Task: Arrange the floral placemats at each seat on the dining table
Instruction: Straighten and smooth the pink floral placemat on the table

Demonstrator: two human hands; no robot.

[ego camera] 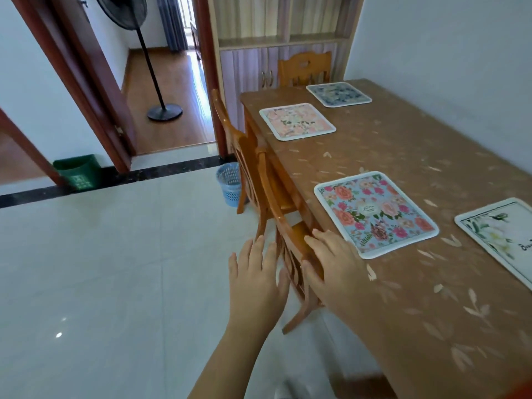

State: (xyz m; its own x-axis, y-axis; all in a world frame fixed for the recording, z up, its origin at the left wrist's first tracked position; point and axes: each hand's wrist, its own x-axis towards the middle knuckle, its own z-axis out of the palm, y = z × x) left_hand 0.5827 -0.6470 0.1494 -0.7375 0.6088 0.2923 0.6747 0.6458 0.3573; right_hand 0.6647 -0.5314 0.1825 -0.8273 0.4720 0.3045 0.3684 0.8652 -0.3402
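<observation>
Placemats lie flat on the surface (403,145), each squared to an edge where someone would sit. The blue one with pink and orange roses (375,213) sits at the left long edge, just behind the nearest chair (290,240). Farther along that edge lies a pale pink one (297,121), in front of the second chair (239,145). A dark blue-grey mat (338,94) rests near the far end, before the chair (305,67) standing there. A white mat with pale blossoms (501,234) lies toward the near right and is cut off by the frame. All four look like thin rectangles with rounded corners and a pale stitched border, probably padded cloth, so they should slide easily on the cover.

That cover is a brown cloth printed with light leaves, smooth and slightly glossy. The chairs are varnished orange wood with slatted backs.

No mat is being held. The left hand (256,280) hovers by the outer side of the nearest chair's back, fingers spread and empty. The right hand (331,266) rests on the top rail on the table side, fingers loosely curved over the wood. Both hands seem set to straighten the chair, which suggests the mats in view are already placed.
</observation>
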